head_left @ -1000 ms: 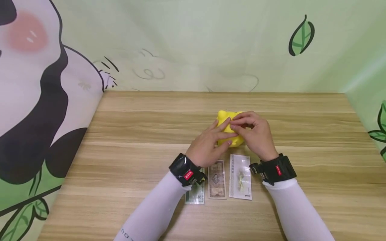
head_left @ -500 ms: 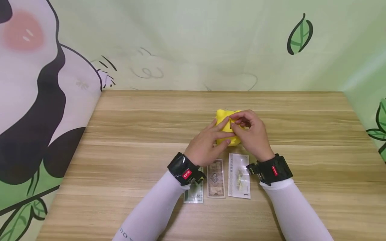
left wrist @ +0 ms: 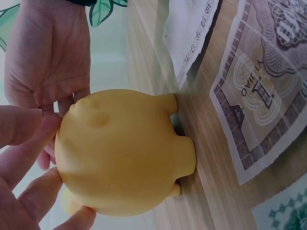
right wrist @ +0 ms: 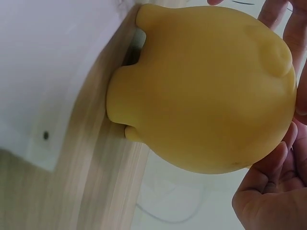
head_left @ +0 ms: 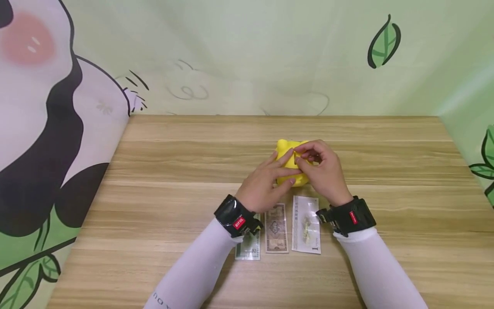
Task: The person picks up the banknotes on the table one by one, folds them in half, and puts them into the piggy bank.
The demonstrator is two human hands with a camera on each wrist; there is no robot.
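Note:
A yellow piggy bank (head_left: 284,147) stands on its short legs, its rounded body large in the left wrist view (left wrist: 120,153) and right wrist view (right wrist: 206,91). My left hand (head_left: 260,186) rests on it from the left, fingers spread across the top. From the right, my right hand (head_left: 329,176) bends its fingers over the top, thumb and index fingertips at either end of a dark slot (head_left: 295,159). I cannot tell whether a thin thing sits between those fingertips. In the right wrist view the thumb and fingers of my right hand (right wrist: 276,196) touch the bank's upper edge.
On the wooden table (head_left: 173,206) in front of the bank lie three paper notes side by side: a green one (head_left: 248,249) partly under my left wrist, a brown one (head_left: 276,234) and a white one (head_left: 306,223). A printed cloth wall (head_left: 239,56) closes off the back.
A second ago my right fingertips were closer together over the bank's top; since then thumb and index have spread slightly, and the dark slot shows between them. My left hand keeps its place.

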